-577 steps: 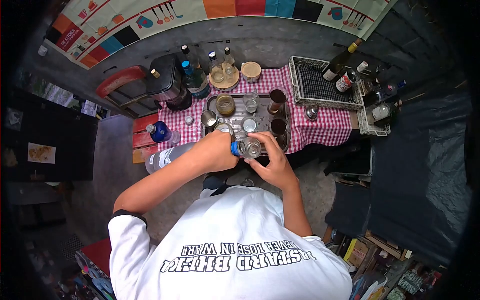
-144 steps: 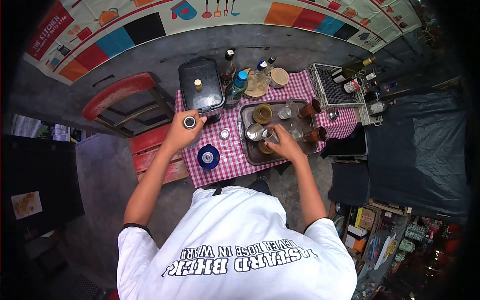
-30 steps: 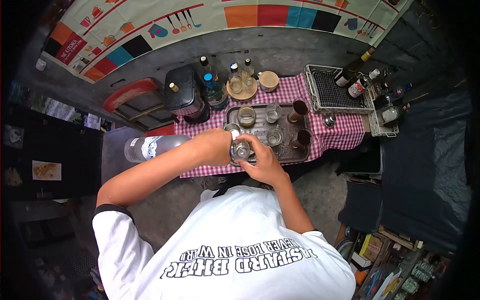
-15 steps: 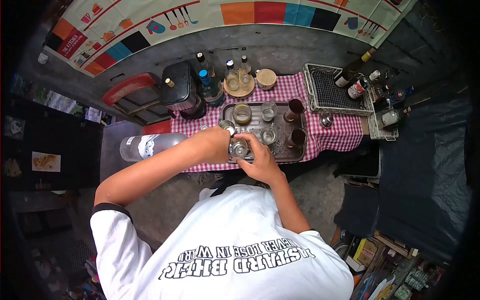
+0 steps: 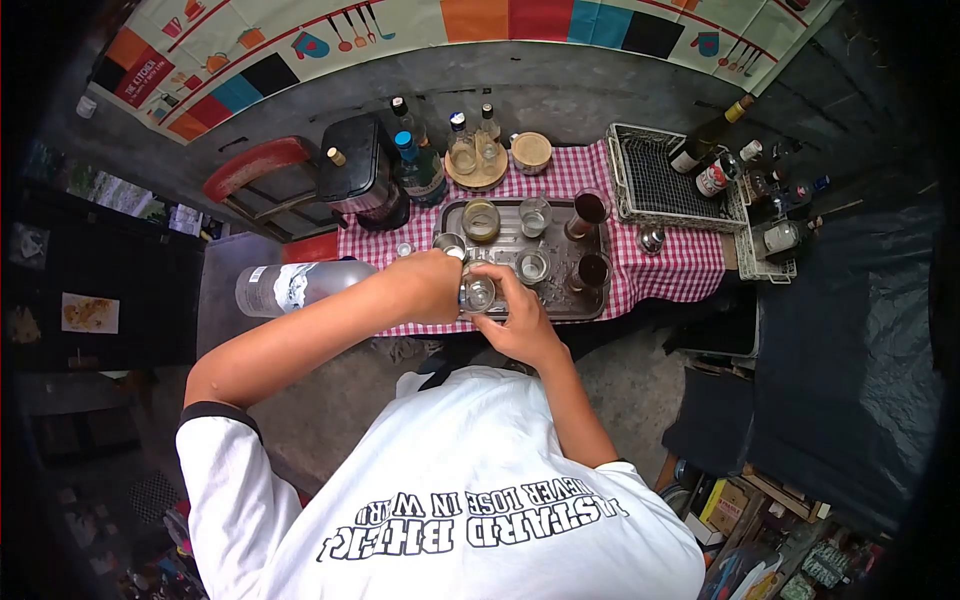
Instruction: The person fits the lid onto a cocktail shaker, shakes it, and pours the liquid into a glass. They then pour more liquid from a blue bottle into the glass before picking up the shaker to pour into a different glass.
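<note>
My left hand [image 5: 432,285] is wrapped round the neck end of a large frosted bottle [image 5: 305,287], which is tipped nearly level with its base out to the left. The forearm covers part of the bottle, and its mouth is hidden by the hand. My right hand [image 5: 515,318] has thumb and fingers round a small clear glass [image 5: 479,293], close against my left hand at the tray's front left. A metal jigger [image 5: 450,245] stands just beyond my left knuckles. Further in on the metal tray [image 5: 508,216] are a clear glass [image 5: 533,265] and a glass with yellowish contents [image 5: 481,220].
Two dark brown tumblers [image 5: 588,215] stand at the tray's right. Behind are a black machine [image 5: 355,165], a blue-capped bottle [image 5: 420,175] and a round wooden board [image 5: 477,178] with small bottles. A wire basket [image 5: 635,190] with bottles sits right, on the checked cloth [image 5: 680,265].
Both hands keep their grip, and the bottle and glass stay almost in place. The whole view has shifted very slightly.
</note>
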`<state>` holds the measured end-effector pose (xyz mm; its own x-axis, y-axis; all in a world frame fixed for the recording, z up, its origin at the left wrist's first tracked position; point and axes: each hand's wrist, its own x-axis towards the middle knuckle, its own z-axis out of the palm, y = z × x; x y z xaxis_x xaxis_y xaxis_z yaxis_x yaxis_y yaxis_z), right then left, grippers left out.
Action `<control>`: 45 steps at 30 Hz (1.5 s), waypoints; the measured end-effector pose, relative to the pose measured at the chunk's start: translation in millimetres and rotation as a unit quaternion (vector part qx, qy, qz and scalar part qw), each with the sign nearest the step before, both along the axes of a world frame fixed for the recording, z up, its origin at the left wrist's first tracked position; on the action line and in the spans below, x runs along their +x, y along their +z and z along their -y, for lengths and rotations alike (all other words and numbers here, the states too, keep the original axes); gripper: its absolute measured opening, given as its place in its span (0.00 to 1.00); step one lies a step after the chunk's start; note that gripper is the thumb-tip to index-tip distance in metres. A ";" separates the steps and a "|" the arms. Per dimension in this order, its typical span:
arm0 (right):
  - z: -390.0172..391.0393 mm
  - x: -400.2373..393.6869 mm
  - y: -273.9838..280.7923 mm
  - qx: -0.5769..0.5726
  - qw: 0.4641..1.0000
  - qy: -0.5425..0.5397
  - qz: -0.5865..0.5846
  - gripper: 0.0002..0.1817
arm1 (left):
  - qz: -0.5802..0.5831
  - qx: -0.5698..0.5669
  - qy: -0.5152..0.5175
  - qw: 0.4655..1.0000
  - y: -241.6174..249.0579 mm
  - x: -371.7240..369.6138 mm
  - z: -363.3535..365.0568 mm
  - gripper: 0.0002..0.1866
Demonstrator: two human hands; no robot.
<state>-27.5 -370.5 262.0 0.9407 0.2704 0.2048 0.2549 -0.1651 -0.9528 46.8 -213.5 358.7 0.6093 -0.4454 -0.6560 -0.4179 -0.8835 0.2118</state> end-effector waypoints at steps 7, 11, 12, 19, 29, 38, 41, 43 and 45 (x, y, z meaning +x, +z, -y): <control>-2.0 2.2 -1.9 0.041 0.999 0.001 -0.018 0.31 | 0.023 -0.042 0.015 0.999 5.3 1.1 -4.4 0.11; -7.1 7.5 9.2 0.076 0.997 -0.004 -0.032 0.31 | 0.022 -0.115 0.039 0.992 17.6 3.5 -14.9 0.10; -8.1 9.4 14.2 0.092 0.995 -0.001 -0.049 0.31 | 0.029 -0.150 0.040 0.988 22.4 5.0 -18.4 0.10; -27.4 33.5 13.7 0.100 0.995 -0.015 -0.020 0.31 | 0.070 -0.281 0.120 0.950 38.2 26.2 -74.7 0.09; -45.6 61.1 -15.1 -0.036 0.993 -0.081 -0.078 0.31 | 0.179 -0.443 0.231 0.848 39.2 75.8 -190.8 0.15; -57.4 87.3 -76.3 -0.228 0.961 -0.094 -0.125 0.31 | 0.164 -0.567 0.312 0.745 -38.7 101.9 -241.1 0.17; -62.1 94.4 -86.4 -0.293 0.942 -0.091 -0.136 0.32 | 0.144 -0.586 0.316 0.732 -66.7 109.1 -247.4 0.17; -66.1 98.8 -87.6 -0.335 0.927 -0.078 -0.149 0.33 | 0.140 -0.585 0.327 0.729 -79.7 112.3 -249.8 0.18; -68.6 102.2 -91.3 -0.347 0.922 -0.079 -0.151 0.34 | 0.127 -0.591 0.329 0.725 -91.2 115.0 -251.5 0.18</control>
<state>74.6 -302.0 170.7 0.9652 0.0921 -0.2446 -0.0849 -0.7747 -0.6266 161.7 38.0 267.5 0.9794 -0.1638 0.1183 -0.1466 -0.1730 0.9740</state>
